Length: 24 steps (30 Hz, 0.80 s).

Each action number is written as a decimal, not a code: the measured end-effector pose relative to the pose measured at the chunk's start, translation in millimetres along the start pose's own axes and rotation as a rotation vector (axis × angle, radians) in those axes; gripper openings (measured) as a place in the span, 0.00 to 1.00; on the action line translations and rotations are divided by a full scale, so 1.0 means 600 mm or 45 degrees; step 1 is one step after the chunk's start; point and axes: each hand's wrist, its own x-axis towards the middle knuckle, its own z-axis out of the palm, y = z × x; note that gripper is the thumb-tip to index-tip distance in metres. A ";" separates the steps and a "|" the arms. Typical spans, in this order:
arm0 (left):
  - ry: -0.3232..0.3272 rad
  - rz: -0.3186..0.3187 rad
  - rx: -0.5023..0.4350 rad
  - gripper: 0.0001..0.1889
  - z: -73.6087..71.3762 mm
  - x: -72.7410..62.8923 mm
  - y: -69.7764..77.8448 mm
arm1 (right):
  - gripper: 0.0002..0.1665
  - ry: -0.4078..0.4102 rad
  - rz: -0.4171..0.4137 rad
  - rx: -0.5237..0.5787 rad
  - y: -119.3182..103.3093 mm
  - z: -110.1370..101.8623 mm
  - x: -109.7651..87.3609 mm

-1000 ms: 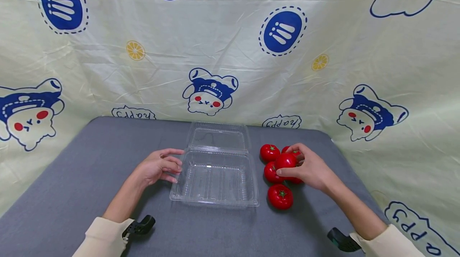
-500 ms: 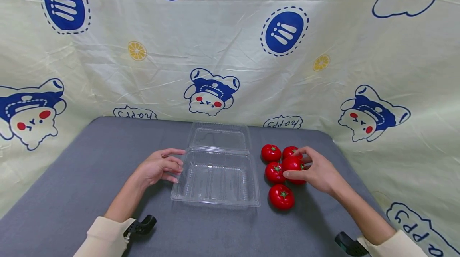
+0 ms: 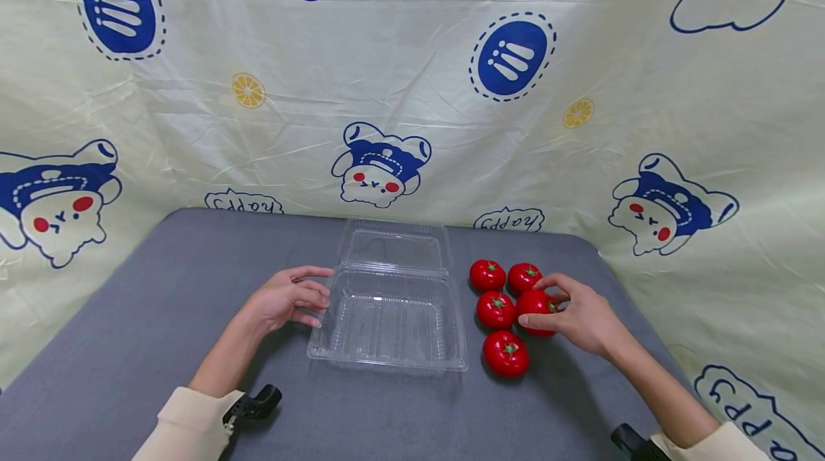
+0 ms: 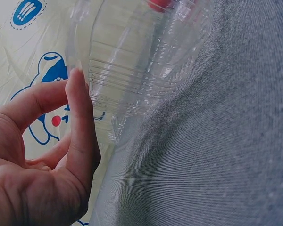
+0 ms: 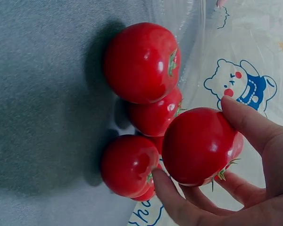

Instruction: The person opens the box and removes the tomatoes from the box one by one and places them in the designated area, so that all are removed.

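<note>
In the head view, a clear plastic clamshell container lies in the middle of the table, its lid folded back behind it. At its left side my left hand has relaxed fingers at the rim; the left wrist view shows a fingertip against the clear edge. My right hand holds a red tomato between thumb and fingers, over another tomato that it mostly hides in the head view. More tomatoes rest close by: one nearest, one behind it, and two at the back.
Grey cloth covers the table. Behind it hangs a pale printed curtain with bear and orange-slice drawings. Black wrist devices show on both arms beside light sleeves.
My right hand has moved a little right and toward me with the held tomato, uncovering the back right tomato. The left hand and the container stay in place.
</note>
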 end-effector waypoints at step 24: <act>0.018 -0.011 -0.002 0.35 -0.004 0.003 -0.002 | 0.44 -0.140 0.053 -0.047 0.043 0.005 -0.001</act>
